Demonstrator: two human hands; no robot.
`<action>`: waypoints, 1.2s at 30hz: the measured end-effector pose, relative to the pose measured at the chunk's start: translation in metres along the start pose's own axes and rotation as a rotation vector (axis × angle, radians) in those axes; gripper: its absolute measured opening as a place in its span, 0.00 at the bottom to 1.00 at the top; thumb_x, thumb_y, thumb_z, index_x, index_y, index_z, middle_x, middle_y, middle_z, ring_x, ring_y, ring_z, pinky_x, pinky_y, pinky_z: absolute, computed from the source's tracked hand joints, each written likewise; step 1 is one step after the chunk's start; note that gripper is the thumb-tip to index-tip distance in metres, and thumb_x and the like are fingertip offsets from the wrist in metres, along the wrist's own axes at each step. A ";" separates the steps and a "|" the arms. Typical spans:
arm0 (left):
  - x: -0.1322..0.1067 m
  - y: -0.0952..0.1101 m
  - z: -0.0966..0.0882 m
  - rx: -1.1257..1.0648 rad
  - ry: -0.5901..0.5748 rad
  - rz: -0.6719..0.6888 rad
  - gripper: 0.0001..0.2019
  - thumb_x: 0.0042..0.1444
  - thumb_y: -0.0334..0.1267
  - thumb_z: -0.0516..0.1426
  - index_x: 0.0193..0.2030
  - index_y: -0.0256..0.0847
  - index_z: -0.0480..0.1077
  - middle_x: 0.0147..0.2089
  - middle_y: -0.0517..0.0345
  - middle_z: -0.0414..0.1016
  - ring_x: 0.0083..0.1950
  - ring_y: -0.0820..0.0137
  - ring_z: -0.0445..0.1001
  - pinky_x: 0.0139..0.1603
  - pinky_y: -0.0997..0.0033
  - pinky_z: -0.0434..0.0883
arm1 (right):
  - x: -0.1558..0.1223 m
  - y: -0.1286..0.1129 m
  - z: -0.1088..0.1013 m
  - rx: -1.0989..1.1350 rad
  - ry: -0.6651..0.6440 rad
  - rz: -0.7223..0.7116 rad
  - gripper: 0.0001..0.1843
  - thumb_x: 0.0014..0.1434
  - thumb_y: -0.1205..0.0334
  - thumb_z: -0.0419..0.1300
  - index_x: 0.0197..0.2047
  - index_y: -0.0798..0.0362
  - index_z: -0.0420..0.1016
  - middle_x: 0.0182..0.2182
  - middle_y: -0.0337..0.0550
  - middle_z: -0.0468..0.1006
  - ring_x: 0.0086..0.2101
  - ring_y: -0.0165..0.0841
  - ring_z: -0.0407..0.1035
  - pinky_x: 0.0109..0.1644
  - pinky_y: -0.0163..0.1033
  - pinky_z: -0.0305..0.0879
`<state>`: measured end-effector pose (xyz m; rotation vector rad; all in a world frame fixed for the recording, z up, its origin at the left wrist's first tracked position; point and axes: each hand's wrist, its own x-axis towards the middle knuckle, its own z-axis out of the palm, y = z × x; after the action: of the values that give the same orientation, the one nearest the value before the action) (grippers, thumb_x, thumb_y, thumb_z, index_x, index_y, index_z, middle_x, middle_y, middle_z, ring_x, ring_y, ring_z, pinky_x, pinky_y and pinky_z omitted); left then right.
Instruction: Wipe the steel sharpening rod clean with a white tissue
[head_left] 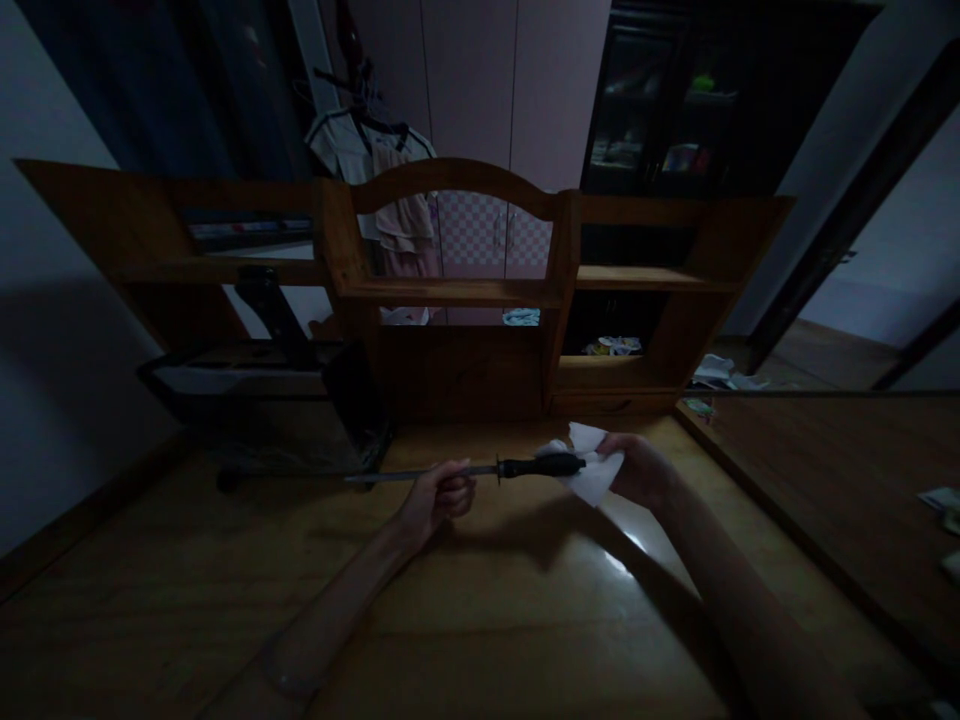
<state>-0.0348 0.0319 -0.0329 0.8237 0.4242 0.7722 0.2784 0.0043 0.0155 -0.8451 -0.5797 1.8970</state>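
A honing steel (540, 465) with a black handle and a thin grey rod is held level above the wooden desk. My left hand (439, 495) is closed around the rod, a little short of the guard, and the rod's tip points left. At the handle's end, my right hand (637, 465) pinches a crumpled white tissue (592, 480). The tissue lies behind and around the butt of the handle. Whether the right fingers also press on the handle through the tissue is hard to see.
A dark-framed holder with clear sides (262, 425) stands on the desk (480, 620) at left, with a black handle-like piece (277, 310) rising from it. Behind is a wooden shelf unit (457, 292). A darker wooden surface (825, 450) adjoins at right. The room is dim.
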 end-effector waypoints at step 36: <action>-0.006 -0.003 0.010 0.345 0.166 0.094 0.20 0.57 0.48 0.51 0.25 0.34 0.50 0.20 0.62 0.42 0.19 0.80 0.43 0.20 0.76 0.39 | -0.003 0.011 0.023 -0.817 0.204 -0.880 0.16 0.61 0.63 0.50 0.48 0.57 0.72 0.48 0.47 0.67 0.51 0.44 0.58 0.57 0.51 0.53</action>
<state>-0.0316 0.0208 -0.0289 1.1116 0.6836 0.8717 0.2555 -0.0043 0.0238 -1.0234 -1.3665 0.7333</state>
